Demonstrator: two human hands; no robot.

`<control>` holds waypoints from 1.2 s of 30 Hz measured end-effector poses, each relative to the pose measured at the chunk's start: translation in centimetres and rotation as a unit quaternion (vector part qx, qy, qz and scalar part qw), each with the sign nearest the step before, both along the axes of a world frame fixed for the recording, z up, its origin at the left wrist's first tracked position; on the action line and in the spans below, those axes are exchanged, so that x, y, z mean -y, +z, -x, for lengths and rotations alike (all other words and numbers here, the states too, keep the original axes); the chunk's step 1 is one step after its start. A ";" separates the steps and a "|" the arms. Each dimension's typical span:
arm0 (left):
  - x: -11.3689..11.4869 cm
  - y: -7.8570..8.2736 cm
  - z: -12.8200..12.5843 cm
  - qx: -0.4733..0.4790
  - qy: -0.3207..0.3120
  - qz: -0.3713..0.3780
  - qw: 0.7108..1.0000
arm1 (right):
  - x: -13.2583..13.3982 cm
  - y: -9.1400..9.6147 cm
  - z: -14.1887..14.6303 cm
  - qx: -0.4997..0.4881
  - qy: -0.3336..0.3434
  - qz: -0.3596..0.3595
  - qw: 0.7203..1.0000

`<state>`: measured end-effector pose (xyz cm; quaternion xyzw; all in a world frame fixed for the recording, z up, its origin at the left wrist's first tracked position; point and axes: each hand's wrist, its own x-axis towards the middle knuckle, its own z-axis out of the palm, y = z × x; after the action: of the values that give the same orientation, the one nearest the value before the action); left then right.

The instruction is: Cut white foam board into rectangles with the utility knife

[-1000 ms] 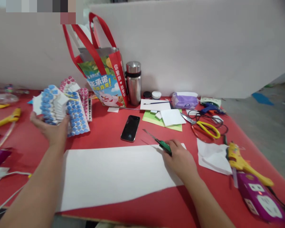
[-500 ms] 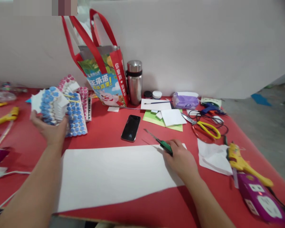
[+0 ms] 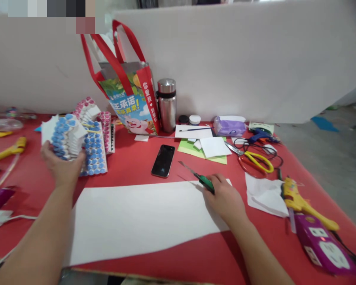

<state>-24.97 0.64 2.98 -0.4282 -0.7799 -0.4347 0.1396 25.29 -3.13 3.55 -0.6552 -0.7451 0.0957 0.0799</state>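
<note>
Knife [image 3: 207,184] held in right grip [image 3: 227,198], blade [image 3: 193,172] forward | blue-white piece [image 3: 67,137] clasped in left grip [image 3: 64,168]

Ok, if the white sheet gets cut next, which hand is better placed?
Probably the right: the right hand holds the green knife and is over the right end of the white sheet. The left hand holds a blue-and-white bundle.
</note>
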 end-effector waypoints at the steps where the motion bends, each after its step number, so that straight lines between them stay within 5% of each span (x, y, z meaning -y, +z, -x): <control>1: 0.0 -0.1 0.0 -0.012 0.007 -0.006 1.000 | 0.0 0.0 0.0 0.001 0.000 0.001 1.000; 14: 0.8 0.1 0.8 -0.072 0.015 -0.002 0.997 | 0.0 -0.1 0.0 0.001 -0.004 0.004 1.000; 16: 1.7 1.1 -1.7 -0.136 -0.005 -0.064 0.989 | 0.0 -0.1 0.1 0.001 -0.006 0.003 1.000; 19: 3.8 2.6 -8.5 -0.190 -0.126 -0.112 0.967 | 0.0 0.1 0.3 0.007 -0.010 0.011 1.000; 23: 5.5 2.1 -18.3 -0.184 -0.392 0.100 0.896 | 0.0 0.3 0.5 0.017 -0.016 0.024 0.999; 27: 4.4 -0.8 -23.6 -0.101 -0.346 0.236 0.903 | 0.2 0.3 0.3 0.018 -0.015 0.023 0.999; 30: 3.2 -2.4 -25.3 -0.102 -0.275 0.261 0.920 | 0.4 0.2 -0.5 0.030 -0.027 0.028 0.999; 36: 2.0 -2.1 -25.8 -0.116 -0.231 0.253 0.932 | 1.0 0.2 -1.7 0.048 -0.044 0.024 0.998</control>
<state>0.86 -1.35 0.86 -0.6649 -0.7220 -0.1911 0.0118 27.04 -4.16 3.75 -0.6930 -0.7159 0.0788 0.0324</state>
